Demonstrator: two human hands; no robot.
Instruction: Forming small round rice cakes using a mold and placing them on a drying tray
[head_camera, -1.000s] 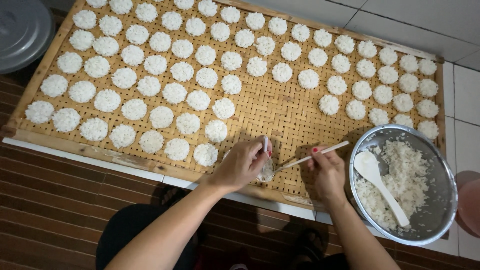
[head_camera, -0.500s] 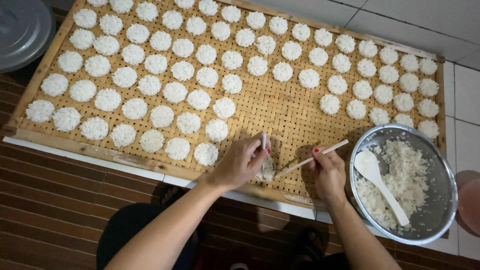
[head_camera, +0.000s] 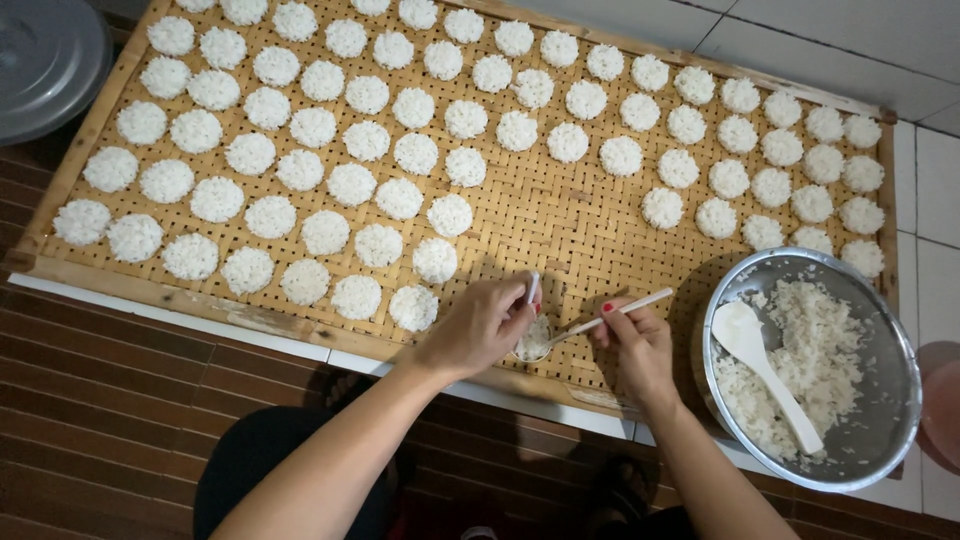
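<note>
While left hand (head_camera: 485, 325) grips ring mould (head_camera: 533, 340) at lower centre, right hand (head_camera: 632, 340) pinches stick (head_camera: 610, 316) over rice; steel bowl (head_camera: 880, 440) lower right.

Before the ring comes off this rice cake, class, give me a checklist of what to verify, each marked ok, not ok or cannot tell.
1. Left hand grips the small ring mould: ok.
2. Right hand holds the stick, its tip at the mould: ok.
3. Rice in the mould packed level: cannot tell, the fingers hide much of it.
4. Bare space on the bamboo tray for more cakes: ok.
5. Rice left in the metal bowl, with the white spoon resting in it: ok.
</note>
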